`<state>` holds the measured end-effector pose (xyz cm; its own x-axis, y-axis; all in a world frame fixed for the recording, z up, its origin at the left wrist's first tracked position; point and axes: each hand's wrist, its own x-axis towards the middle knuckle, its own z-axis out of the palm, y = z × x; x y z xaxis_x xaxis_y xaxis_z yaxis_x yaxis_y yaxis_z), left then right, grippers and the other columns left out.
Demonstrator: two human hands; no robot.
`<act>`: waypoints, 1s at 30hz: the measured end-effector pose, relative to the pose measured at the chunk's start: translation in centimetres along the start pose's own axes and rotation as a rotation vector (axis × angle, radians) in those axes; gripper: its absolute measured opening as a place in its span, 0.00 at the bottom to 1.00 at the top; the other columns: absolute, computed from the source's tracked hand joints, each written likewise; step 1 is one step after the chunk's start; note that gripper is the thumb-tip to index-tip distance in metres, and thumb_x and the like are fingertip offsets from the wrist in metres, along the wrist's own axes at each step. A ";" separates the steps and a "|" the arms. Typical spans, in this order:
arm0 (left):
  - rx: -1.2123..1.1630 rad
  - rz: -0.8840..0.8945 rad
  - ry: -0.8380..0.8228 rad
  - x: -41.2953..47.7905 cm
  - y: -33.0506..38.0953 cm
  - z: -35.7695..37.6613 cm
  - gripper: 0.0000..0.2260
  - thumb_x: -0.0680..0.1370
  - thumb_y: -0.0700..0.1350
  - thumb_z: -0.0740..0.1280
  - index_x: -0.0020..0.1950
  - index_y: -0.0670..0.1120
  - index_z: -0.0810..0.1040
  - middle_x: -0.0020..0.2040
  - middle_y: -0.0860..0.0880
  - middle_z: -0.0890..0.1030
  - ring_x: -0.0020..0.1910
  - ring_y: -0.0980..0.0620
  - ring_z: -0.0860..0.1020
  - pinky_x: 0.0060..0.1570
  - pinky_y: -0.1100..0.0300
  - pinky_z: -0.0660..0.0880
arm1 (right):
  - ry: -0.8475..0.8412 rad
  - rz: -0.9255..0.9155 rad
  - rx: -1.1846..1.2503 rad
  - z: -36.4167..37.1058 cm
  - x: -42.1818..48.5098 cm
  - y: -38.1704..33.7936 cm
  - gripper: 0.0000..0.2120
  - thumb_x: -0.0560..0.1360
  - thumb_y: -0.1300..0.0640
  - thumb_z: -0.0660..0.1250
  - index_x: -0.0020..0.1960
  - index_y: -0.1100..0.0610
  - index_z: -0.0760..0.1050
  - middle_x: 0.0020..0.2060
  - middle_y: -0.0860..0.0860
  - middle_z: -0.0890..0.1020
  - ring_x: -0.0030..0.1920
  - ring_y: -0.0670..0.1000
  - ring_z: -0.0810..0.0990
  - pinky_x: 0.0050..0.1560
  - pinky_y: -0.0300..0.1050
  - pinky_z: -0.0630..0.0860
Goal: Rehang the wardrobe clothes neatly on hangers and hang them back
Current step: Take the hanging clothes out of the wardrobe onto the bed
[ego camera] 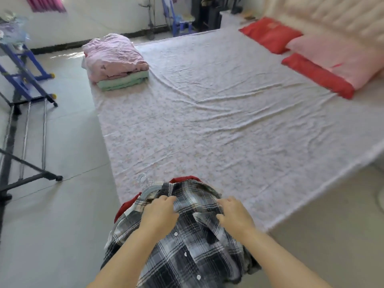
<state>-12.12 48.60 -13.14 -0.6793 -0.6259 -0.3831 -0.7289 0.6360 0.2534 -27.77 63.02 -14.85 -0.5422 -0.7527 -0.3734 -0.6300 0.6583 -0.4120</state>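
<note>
A black, grey and white plaid shirt (187,254) lies on the near corner of the bed, on top of a red garment (124,206). A pale hanger (149,191) with metal hooks sticks out from under its collar at the left. My left hand (160,213) grips the shirt's left shoulder by the collar. My right hand (234,215) holds the cloth at the right shoulder, fingers curled into it.
The bed sheet (207,125) stretches ahead. Folded pink and green blankets (116,61) sit at the bed's far left corner, red and pink pillows (324,59) at the right. A clothes rack (25,142) stands on the floor to the left.
</note>
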 end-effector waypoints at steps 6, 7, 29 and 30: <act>0.207 0.348 -0.108 -3.5 5.5 2.2 0.24 0.78 0.52 0.61 0.72 0.51 0.61 0.68 0.49 0.69 0.62 0.48 0.72 0.54 0.53 0.74 | 0.133 0.351 0.117 1.9 -13.2 4.7 0.17 0.74 0.57 0.65 0.62 0.53 0.73 0.58 0.53 0.75 0.61 0.55 0.73 0.59 0.47 0.72; 0.236 0.407 -0.115 -4.3 6.8 2.7 0.24 0.78 0.52 0.61 0.72 0.51 0.61 0.67 0.49 0.70 0.62 0.48 0.72 0.54 0.54 0.74 | 0.154 0.412 0.130 2.3 -15.5 5.6 0.16 0.74 0.57 0.65 0.62 0.53 0.73 0.59 0.53 0.75 0.60 0.55 0.73 0.58 0.47 0.73; 0.644 1.730 -0.291 -54.1 43.0 26.5 0.21 0.79 0.52 0.57 0.71 0.52 0.60 0.65 0.51 0.70 0.63 0.50 0.69 0.61 0.56 0.65 | 0.675 1.604 0.402 18.9 -81.9 16.1 0.22 0.78 0.54 0.59 0.71 0.52 0.62 0.64 0.52 0.69 0.63 0.52 0.70 0.60 0.42 0.68; 0.651 1.787 -0.292 -57.2 43.9 27.6 0.21 0.79 0.53 0.57 0.71 0.52 0.60 0.65 0.51 0.69 0.64 0.50 0.69 0.61 0.57 0.66 | 0.688 1.655 0.402 19.8 -84.7 15.8 0.22 0.78 0.54 0.58 0.71 0.52 0.62 0.64 0.52 0.69 0.62 0.52 0.70 0.60 0.42 0.69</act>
<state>-2.87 124.77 -4.65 -0.4064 0.8855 -0.2252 0.8793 0.4461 0.1670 19.18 137.41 -6.18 -0.5651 0.7917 -0.2319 0.8239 0.5270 -0.2086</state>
